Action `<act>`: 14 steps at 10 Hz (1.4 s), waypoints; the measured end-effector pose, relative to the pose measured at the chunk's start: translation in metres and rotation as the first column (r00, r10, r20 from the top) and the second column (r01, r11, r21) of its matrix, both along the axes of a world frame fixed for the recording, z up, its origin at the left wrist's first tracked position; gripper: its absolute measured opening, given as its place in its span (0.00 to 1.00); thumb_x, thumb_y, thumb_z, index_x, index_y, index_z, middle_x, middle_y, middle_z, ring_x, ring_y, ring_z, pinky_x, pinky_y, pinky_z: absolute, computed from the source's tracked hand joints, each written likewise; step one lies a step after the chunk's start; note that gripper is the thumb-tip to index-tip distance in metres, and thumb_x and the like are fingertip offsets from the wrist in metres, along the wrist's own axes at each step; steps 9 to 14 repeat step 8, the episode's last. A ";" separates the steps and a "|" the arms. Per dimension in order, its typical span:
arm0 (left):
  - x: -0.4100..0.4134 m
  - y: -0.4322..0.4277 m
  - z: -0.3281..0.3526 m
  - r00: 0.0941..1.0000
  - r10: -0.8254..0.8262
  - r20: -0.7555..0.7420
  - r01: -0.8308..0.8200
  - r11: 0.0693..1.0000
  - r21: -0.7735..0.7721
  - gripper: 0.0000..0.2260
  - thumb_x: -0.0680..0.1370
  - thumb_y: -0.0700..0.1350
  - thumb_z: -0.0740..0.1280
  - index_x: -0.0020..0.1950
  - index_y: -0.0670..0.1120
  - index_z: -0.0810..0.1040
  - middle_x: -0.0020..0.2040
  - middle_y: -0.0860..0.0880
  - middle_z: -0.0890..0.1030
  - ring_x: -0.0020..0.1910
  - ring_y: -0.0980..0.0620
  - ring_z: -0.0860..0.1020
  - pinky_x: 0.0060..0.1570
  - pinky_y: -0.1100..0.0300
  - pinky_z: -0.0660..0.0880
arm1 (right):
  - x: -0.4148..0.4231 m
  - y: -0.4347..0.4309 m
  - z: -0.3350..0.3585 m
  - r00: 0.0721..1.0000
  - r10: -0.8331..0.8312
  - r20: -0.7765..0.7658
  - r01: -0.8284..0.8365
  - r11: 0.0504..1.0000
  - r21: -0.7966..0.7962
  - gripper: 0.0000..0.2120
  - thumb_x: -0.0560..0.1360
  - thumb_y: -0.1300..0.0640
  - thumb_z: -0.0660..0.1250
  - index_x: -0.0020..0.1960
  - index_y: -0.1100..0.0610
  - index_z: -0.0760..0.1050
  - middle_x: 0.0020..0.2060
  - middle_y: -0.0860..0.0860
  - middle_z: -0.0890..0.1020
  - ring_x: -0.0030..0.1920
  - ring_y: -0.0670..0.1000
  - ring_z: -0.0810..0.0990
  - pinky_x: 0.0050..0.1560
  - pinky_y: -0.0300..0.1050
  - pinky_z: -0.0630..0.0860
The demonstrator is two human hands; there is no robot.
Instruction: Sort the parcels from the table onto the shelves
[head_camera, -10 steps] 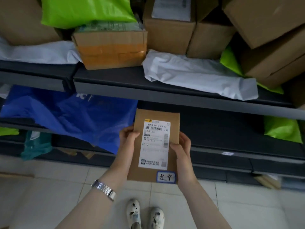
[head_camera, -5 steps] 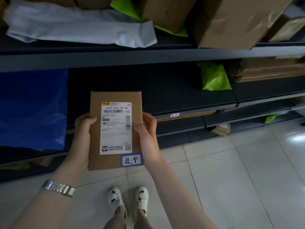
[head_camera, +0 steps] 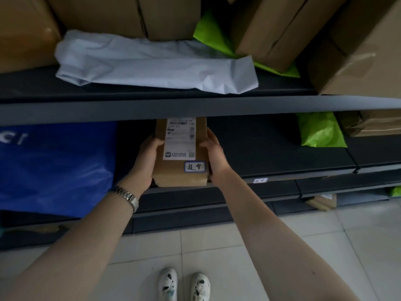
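- Both hands are clamping the flat brown cardboard parcel (head_camera: 181,168), one on each long side: the left hand (head_camera: 145,164) is wrapping its fingers round the left edge, the right hand (head_camera: 214,158) is pressing its palm and fingers against the right edge.
- Each hand is curled only as far as the parcel's thickness allows, and neither is holding anything else.
- The parcel is sitting label-up at the front of the dark grey middle shelf (head_camera: 277,153), its far end tucked beneath the edge of the shelf above; whether its underside is touching the shelf board I cannot tell.
- A white printed shipping label (head_camera: 180,140) is covering most of its top, with a small blue-bordered handwritten sticker (head_camera: 194,166) at 5 o'clock from it.
- A silver metal watch (head_camera: 127,197) is circling the left wrist.
- At 9 o'clock from the parcel, a big blue plastic bag (head_camera: 54,168) is filling the same shelf.
- At 3 o'clock, well apart, a lime-green plastic mailer (head_camera: 319,132) is lying beside a brown carton.
- At 12 o'clock, on the upper shelf, a long white plastic mailer (head_camera: 152,64) is lying before tall cardboard boxes (head_camera: 282,29).
- At 6 o'clock, white shoes (head_camera: 184,284) are standing on pale floor tiles.
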State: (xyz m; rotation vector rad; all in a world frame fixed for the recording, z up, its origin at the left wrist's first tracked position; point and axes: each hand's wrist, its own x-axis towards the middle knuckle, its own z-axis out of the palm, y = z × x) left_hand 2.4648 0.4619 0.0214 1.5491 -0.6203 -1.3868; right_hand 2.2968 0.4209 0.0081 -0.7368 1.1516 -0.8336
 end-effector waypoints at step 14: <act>0.019 -0.038 -0.003 0.921 0.372 0.112 -0.360 0.926 -0.115 0.20 0.84 0.45 0.60 0.77 0.48 0.70 0.75 0.48 0.74 0.73 0.47 0.72 0.71 0.55 0.68 | -0.019 -0.048 0.010 0.953 -0.159 -0.257 0.130 0.984 -0.124 0.28 0.83 0.40 0.59 0.79 0.49 0.63 0.76 0.54 0.73 0.74 0.58 0.72 0.75 0.63 0.66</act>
